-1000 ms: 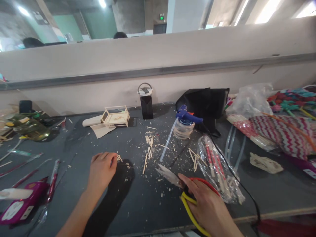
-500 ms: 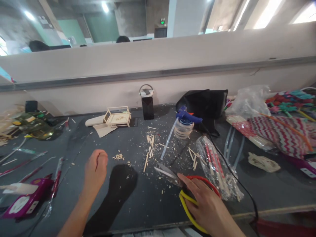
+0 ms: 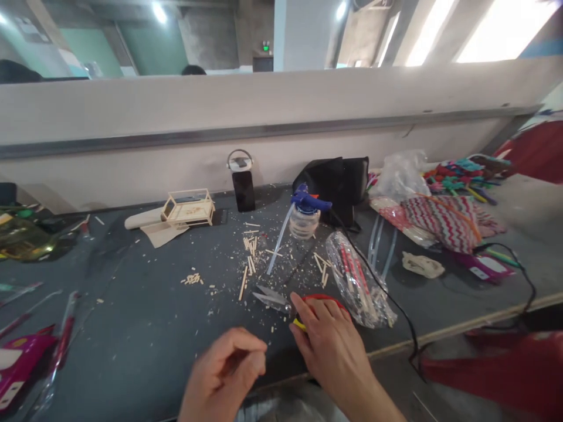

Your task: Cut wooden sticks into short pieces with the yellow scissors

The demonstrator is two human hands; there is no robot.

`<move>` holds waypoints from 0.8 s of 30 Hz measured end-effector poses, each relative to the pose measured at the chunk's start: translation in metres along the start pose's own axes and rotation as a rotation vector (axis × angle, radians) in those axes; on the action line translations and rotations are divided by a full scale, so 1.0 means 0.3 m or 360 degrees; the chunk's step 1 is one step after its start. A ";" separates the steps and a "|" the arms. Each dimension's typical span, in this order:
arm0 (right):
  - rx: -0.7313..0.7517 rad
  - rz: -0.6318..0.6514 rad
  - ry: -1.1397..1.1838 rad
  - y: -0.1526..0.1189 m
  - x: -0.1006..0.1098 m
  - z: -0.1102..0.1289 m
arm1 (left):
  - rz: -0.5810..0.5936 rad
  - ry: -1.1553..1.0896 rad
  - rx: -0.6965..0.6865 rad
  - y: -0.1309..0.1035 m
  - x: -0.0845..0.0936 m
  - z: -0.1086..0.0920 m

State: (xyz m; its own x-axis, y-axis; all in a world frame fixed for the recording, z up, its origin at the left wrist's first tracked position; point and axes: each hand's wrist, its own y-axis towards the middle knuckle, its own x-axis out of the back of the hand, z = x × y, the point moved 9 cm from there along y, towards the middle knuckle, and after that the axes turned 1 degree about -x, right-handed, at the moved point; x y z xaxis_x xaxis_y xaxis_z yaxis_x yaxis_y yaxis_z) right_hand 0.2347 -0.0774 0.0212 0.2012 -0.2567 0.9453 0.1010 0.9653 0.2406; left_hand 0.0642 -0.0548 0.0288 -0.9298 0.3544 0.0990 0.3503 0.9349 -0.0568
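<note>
My right hand [image 3: 328, 334] lies over the red and yellow handles of the scissors [image 3: 272, 299], whose blades are parted and point left over the dark table. To the left, near the front edge, my left hand [image 3: 226, 372] is curled with thumb and fingertips close together; whatever it may hold is too small to make out. Beyond the blades lie short wooden sticks [image 3: 243, 283] and scattered chips. A pile of small cut pieces [image 3: 192, 278] is further left. The small wooden frame model [image 3: 190, 209] stands at the back left.
A blue glue gun [image 3: 310, 200] rests on a clear jar [image 3: 303, 224], its cord running right. Plastic-wrapped sticks [image 3: 358, 278] lie right of my right hand. A phone [image 3: 243, 190] leans on a white-topped object. A purple device [image 3: 21, 363] sits at the left.
My left hand has moved right and toward the front edge, closer to the scissors. The scissor blades have opened wider. The view has turned to the right.
</note>
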 end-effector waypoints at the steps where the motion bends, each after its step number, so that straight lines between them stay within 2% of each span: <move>1: 0.0030 -0.0066 0.0061 -0.007 0.013 0.013 | 0.0074 -0.0055 0.0057 0.005 -0.031 0.033; 3: 0.0166 -0.0199 0.0318 -0.031 0.052 0.049 | 0.0189 -0.0159 0.0135 0.009 -0.079 0.079; 6: 0.0532 -0.0322 0.0786 -0.081 0.115 0.129 | 0.0233 -0.0426 0.0248 0.005 -0.121 0.110; 8: 0.0696 -0.0365 0.0785 -0.105 0.127 0.173 | 0.0230 -0.0732 0.0371 -0.005 -0.150 0.125; 10: 0.0677 -0.0522 0.0598 -0.110 0.127 0.178 | 0.0312 -0.1051 0.0424 -0.017 -0.195 0.120; 12: 0.0616 -0.0680 0.0537 -0.105 0.124 0.159 | 0.0494 -0.1218 0.0336 -0.025 -0.241 0.089; 14: 0.0598 -0.0595 0.0694 -0.086 0.101 0.143 | 0.0660 -0.1221 0.0191 -0.034 -0.263 0.052; 16: 0.0502 -0.0558 0.0894 -0.073 0.103 0.114 | 0.0783 -0.1116 0.0101 -0.046 -0.262 0.029; 18: 0.0348 -0.0508 0.1140 -0.062 0.111 0.075 | 0.0775 -0.0849 -0.0061 -0.051 -0.217 0.005; 19: 0.0221 -0.0477 0.1244 -0.054 0.108 0.044 | 0.0694 -0.0645 -0.0191 -0.049 -0.175 -0.011; 21: -0.0040 -0.0499 0.1282 -0.045 0.102 -0.033 | 0.0368 -0.0214 -0.0476 -0.041 -0.056 -0.048; 22: -0.0096 -0.0508 0.1173 -0.040 0.099 -0.063 | 0.0162 -0.0058 -0.0540 -0.035 0.013 -0.057; 24: -0.0004 -0.0464 0.0841 -0.028 0.081 -0.088 | -0.0226 0.0060 -0.0458 -0.015 0.152 -0.042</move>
State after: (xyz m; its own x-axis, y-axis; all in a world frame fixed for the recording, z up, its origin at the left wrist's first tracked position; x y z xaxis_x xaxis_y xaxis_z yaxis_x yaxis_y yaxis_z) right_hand 0.2644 -0.0931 0.0363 0.6220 -0.4998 0.6028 0.2272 0.8519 0.4719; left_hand 0.0217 -0.0426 0.0462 -0.9687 0.2157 0.1231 0.2401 0.9399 0.2426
